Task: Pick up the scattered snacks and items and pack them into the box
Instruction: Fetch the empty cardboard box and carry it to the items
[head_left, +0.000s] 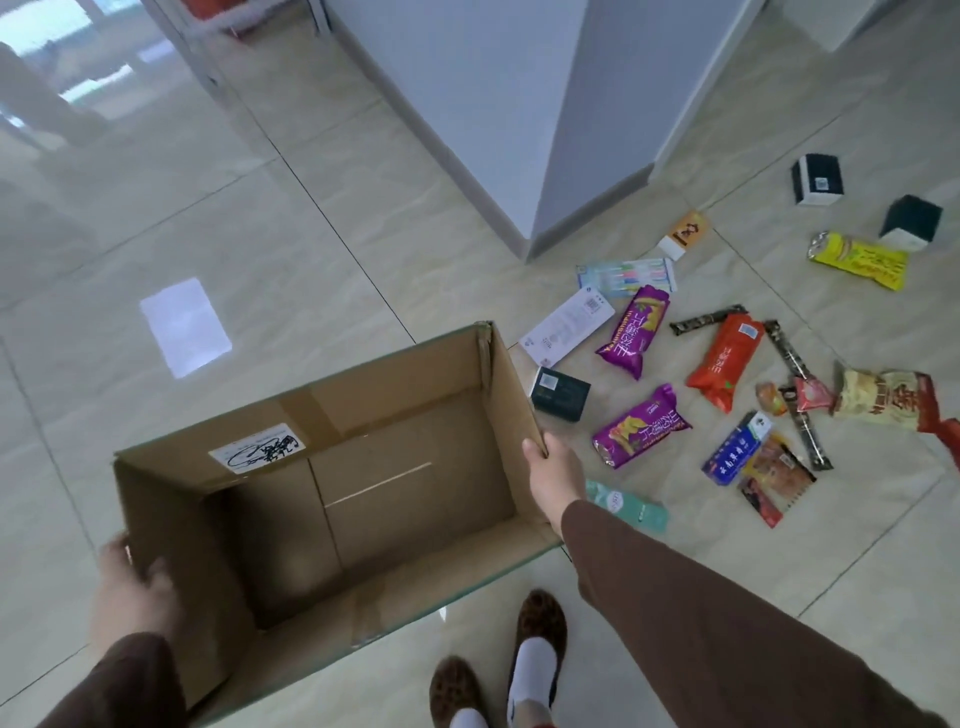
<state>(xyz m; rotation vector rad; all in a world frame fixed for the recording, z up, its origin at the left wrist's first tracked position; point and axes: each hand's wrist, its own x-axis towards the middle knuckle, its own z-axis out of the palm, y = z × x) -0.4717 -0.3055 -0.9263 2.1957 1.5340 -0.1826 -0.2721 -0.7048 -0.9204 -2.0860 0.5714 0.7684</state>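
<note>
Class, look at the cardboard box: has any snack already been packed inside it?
No. The cardboard box shows only its bare brown bottom, and the snacks, like the orange packet, lie on the floor.

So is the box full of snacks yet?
Not yet. The open brown cardboard box is empty. The left hand and right hand grip its side walls. Everything is left on the tiled floor, including two purple snack packets and an orange packet.

An open cardboard box, held at its left wall by the left hand and at its right wall by the right hand, sits left of snack packets scattered across the floor.
</note>
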